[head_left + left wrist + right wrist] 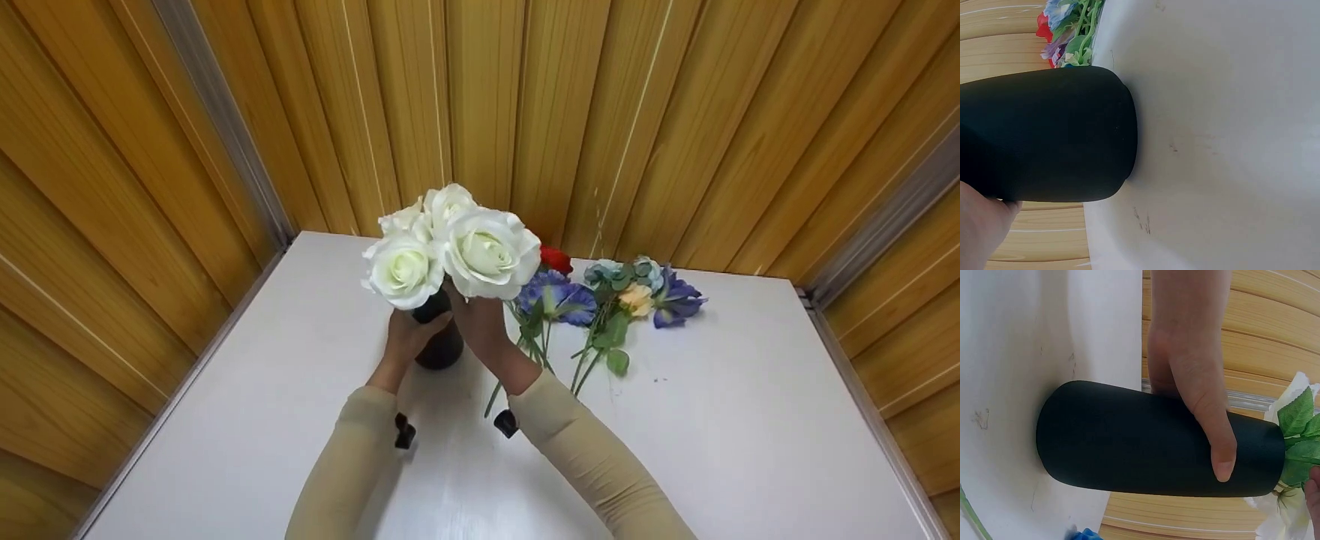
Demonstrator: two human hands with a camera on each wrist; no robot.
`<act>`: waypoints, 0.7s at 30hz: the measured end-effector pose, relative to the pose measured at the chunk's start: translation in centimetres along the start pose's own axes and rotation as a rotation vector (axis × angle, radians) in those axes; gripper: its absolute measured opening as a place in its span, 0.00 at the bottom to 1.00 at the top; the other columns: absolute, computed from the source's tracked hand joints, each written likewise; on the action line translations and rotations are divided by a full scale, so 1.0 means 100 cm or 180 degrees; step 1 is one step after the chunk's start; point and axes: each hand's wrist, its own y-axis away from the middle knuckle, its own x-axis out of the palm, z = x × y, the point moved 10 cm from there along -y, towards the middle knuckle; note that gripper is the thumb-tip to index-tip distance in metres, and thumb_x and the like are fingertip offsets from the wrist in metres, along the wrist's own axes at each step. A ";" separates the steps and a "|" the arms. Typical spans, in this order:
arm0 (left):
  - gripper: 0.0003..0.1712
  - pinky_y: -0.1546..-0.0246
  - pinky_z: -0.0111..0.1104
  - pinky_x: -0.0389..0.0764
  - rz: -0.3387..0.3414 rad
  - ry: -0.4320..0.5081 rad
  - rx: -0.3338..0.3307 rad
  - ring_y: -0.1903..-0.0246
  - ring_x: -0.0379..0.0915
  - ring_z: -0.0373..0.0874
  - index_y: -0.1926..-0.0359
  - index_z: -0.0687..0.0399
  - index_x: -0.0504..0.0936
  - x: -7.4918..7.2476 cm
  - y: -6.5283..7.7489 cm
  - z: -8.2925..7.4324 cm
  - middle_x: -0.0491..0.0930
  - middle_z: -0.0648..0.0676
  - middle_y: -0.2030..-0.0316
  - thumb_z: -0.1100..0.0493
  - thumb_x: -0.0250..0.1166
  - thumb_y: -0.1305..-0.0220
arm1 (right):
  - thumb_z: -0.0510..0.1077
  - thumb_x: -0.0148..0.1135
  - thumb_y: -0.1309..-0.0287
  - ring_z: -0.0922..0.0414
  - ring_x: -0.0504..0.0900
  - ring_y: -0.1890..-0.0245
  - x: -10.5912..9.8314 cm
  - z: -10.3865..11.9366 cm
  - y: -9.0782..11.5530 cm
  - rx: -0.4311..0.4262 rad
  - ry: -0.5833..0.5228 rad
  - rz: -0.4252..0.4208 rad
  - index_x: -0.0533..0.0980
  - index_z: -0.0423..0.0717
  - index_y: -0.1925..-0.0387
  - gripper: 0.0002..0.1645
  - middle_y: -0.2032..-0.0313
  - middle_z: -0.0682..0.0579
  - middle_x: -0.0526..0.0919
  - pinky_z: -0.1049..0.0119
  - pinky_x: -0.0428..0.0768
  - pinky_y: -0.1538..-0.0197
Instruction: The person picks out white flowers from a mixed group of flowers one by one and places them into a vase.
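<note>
A black vase [441, 349] stands upright on the white table. Around its upper part my left hand [409, 334] is wrapped; the left thumb lies across the front of the vase in the right wrist view. Several white roses [489, 253] crowd above the vase's mouth, hiding it in the head view. Just below the largest bloom, my right hand [484, 330] pinches a rose stem by the green leaves [1300, 458]. Only the right fingertips [1313, 492] show at the edge of the right wrist view.
To the right of the vase lie loose artificial flowers: a red one [556, 259], a purple-blue one [566, 298], a peach one [636, 298], a dark purple one [676, 297] and pale blue ones [604, 271]. Wood-patterned panels [480, 112] wall the white table [720, 420] at back and sides.
</note>
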 end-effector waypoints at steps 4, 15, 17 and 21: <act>0.49 0.25 0.48 0.60 0.0028 0.0011 0.0049 0.29 0.61 0.56 0.29 0.65 0.60 0.001 0.000 -0.003 0.68 0.64 0.32 0.56 0.73 0.47 | 0.34 0.59 0.38 0.43 0.78 0.44 0.005 -0.006 -0.001 0.0115 0.0066 0.0129 0.72 0.31 0.46 0.19 0.48 0.36 0.79 0.48 0.78 0.41; 0.51 0.25 0.47 0.60 0.0026 -0.0013 0.0196 0.28 0.60 0.57 0.29 0.65 0.57 0.003 -0.001 -0.004 0.67 0.64 0.31 0.56 0.75 0.47 | 0.36 0.58 0.34 0.47 0.84 0.51 0.007 -0.013 0.002 0.0272 -0.0239 0.0273 0.75 0.36 0.47 0.15 0.51 0.40 0.81 0.58 0.85 0.46; 0.52 0.24 0.46 0.59 0.0003 -0.0015 0.0148 0.28 0.60 0.56 0.28 0.64 0.56 0.002 -0.001 -0.003 0.66 0.64 0.31 0.56 0.75 0.48 | 0.37 0.60 0.35 0.46 0.84 0.49 0.002 -0.013 0.003 0.0329 -0.0321 0.0156 0.75 0.35 0.45 0.18 0.50 0.39 0.82 0.57 0.84 0.44; 0.52 0.24 0.47 0.58 -0.0036 -0.0024 0.0081 0.28 0.59 0.56 0.28 0.64 0.56 0.000 -0.001 -0.002 0.65 0.64 0.30 0.56 0.75 0.49 | 0.39 0.63 0.38 0.45 0.84 0.49 -0.009 -0.007 0.001 0.0345 -0.0214 -0.0118 0.77 0.35 0.47 0.19 0.51 0.39 0.84 0.53 0.85 0.47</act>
